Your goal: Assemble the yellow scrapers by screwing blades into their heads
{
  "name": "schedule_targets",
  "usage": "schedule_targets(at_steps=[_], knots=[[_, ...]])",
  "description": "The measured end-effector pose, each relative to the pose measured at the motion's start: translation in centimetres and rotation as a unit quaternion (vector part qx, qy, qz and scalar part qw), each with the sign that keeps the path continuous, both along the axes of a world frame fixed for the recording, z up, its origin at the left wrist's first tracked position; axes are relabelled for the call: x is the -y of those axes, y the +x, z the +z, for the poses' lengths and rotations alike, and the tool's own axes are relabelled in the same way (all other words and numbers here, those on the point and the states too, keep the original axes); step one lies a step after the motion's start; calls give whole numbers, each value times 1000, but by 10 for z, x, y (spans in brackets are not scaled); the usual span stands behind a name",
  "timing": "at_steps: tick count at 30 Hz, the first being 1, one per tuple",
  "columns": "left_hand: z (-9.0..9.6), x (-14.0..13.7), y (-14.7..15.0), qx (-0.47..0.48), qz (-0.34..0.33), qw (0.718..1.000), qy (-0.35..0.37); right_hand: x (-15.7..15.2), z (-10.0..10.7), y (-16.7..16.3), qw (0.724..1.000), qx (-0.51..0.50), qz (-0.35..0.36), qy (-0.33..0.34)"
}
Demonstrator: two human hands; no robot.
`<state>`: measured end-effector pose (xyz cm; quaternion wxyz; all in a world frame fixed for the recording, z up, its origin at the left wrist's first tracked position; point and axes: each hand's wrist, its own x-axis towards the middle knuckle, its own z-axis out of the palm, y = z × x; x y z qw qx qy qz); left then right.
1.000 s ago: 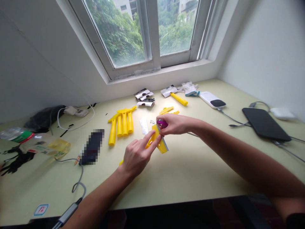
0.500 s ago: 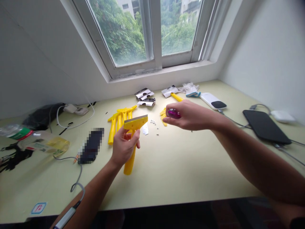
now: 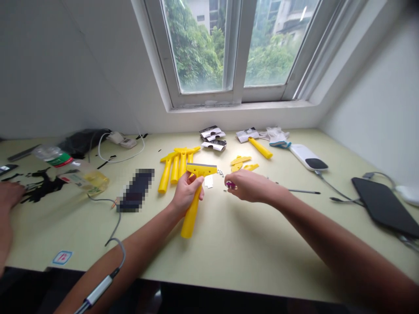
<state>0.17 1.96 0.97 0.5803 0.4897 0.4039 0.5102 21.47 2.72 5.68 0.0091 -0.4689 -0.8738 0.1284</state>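
Observation:
My left hand (image 3: 189,192) is wrapped round the handle of a yellow scraper (image 3: 192,213), held upright with its metal-edged head at the top. My right hand (image 3: 248,185) is closed round a screwdriver with a clear purple handle (image 3: 231,185). A thin dark-tipped shaft (image 3: 304,191) shows past the wrist, in line with that handle. Small nuts and screws (image 3: 220,172) lie between the hands, with a loose screw by my right fingertips. White blade pieces (image 3: 208,181) rest beside the scraper. Yellow head plates (image 3: 241,162) sit just beyond my right hand.
Several yellow scraper handles (image 3: 175,168) lie left of centre; another handle (image 3: 261,148) is behind. Paper sleeves (image 3: 213,137), a bottle (image 3: 83,174), a blurred-out dark object (image 3: 135,192), a power bank (image 3: 307,157) and a phone (image 3: 386,205) surround them. Another person's hand (image 3: 11,196) is at left.
The view has shifted, so the table things appear further right. My right hand has come down towards the small screws, and the scraper head is more level. Another person's hand now shows at left.

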Motion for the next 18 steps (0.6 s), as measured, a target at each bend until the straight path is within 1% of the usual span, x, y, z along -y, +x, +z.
schedule_targets(at_steps=[1,3,6,10,13,18], knots=[[-1,0,0,2,1,1000,1,-3,-9,-4,1000,7,2,1],[-3,-1,0,4,-4,1000,2,-4,-20,-9,1000,10,7,14],[-6,-1,-1,6,-17,1000,7,-2,-27,-12,999,19,8,32],[-7,-1,0,12,-28,999,14,-1,-31,-16,999,41,-1,36],[-5,0,1,16,-39,999,15,-1,-33,-17,998,47,9,38],[-2,4,3,13,-54,998,23,1,-27,-13,998,53,25,36]])
